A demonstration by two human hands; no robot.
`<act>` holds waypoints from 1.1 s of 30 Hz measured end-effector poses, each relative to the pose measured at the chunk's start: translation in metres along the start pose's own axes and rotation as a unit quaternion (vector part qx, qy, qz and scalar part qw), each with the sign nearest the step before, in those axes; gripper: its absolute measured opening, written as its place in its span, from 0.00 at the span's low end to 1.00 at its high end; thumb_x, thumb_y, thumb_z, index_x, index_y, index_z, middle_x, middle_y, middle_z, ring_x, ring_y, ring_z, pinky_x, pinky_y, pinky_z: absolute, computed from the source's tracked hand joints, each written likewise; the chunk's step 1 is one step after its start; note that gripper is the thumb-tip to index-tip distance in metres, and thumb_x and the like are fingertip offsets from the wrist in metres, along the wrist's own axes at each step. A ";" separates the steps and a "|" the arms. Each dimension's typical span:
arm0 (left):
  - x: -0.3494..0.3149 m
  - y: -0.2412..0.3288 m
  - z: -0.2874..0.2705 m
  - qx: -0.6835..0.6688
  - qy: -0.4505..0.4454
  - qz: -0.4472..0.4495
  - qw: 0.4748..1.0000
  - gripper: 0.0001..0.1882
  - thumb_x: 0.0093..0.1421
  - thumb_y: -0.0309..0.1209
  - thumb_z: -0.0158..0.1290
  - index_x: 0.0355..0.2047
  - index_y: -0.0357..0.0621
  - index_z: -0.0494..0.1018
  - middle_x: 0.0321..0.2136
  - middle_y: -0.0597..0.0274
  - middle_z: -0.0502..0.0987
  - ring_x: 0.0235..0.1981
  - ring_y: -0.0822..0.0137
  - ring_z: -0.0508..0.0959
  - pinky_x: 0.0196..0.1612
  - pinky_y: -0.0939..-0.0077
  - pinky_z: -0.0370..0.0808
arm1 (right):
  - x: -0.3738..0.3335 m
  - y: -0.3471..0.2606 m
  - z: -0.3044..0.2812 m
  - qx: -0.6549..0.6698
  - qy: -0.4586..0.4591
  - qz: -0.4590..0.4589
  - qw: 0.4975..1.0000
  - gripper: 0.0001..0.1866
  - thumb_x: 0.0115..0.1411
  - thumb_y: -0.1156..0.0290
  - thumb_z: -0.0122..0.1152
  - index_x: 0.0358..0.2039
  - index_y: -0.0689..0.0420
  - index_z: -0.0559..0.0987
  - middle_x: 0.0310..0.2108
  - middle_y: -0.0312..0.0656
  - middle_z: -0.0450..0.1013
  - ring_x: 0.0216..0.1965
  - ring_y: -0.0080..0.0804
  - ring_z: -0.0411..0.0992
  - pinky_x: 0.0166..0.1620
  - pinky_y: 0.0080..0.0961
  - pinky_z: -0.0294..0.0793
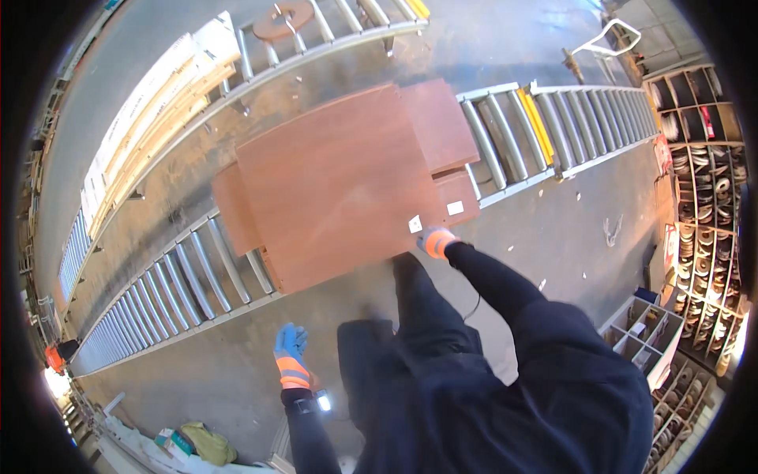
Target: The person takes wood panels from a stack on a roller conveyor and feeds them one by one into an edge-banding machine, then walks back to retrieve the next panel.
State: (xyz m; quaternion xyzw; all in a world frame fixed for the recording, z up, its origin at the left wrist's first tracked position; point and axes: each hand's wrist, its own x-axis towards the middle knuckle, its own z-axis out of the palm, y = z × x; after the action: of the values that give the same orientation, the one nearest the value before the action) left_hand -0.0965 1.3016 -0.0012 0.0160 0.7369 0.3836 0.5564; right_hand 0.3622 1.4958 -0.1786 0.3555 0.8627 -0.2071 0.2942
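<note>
A large brown panel lies on the roller conveyor, on top of other brown panels that stick out at its left and right. My right hand, in a grey and orange glove, is closed at the near right edge of the large panel, beside a small white label. Its fingertips are partly hidden. A second white label is on the smaller brown panel to the right. My left hand, in a blue and orange glove, hangs below the conveyor's near rail, apart from the panels, fingers loosely bent and holding nothing.
The conveyor's bare rollers run left, and more rollers run right past a yellow bar. A second conveyor behind carries long pale boards and a brown disc. Shelves of rolls and a divided bin stand right.
</note>
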 end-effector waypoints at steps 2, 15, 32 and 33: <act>0.002 0.001 -0.040 0.003 0.060 -0.019 0.998 0.18 0.60 0.42 0.54 0.48 0.49 0.71 0.39 0.59 0.77 0.40 0.64 0.77 0.44 0.70 0.70 | 0.083 -0.037 -0.052 0.092 0.001 -0.030 0.995 0.11 0.55 0.69 0.51 0.36 0.53 0.80 0.39 0.48 0.77 0.40 0.43 0.76 0.40 0.35 0.74; 0.200 0.001 -0.004 -0.023 0.035 0.024 0.999 0.18 0.59 0.28 0.55 0.50 0.45 0.70 0.42 0.64 0.74 0.41 0.69 0.73 0.47 0.75 0.71 | 0.134 0.066 -0.102 0.475 0.361 0.230 0.769 0.19 0.59 0.60 0.56 0.45 0.60 0.76 0.41 0.51 0.75 0.44 0.46 0.74 0.47 0.30 0.72; 0.372 0.048 0.021 0.243 0.112 0.181 0.946 0.38 0.53 0.45 0.63 0.55 0.30 0.63 0.50 0.52 0.73 0.50 0.59 0.72 0.55 0.69 0.66 | 0.138 0.115 -0.046 0.867 0.134 0.261 0.403 0.34 0.64 0.48 0.48 0.62 0.60 0.61 0.61 0.38 0.61 0.61 0.33 0.59 0.63 0.31 0.56; 0.376 0.049 0.019 0.272 0.121 0.163 0.941 0.40 0.50 0.47 0.64 0.54 0.31 0.65 0.48 0.51 0.74 0.47 0.59 0.73 0.53 0.68 0.68 | 0.141 0.117 -0.038 0.872 0.159 0.243 0.394 0.33 0.63 0.48 0.51 0.61 0.59 0.63 0.59 0.37 0.64 0.59 0.32 0.61 0.62 0.32 0.58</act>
State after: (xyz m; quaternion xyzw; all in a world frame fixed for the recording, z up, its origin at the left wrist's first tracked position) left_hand -0.2435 1.5161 -0.2778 0.2401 0.8623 0.2534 0.3669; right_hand 0.3537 1.6638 -0.2597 0.6394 0.1196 -0.7058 -0.2805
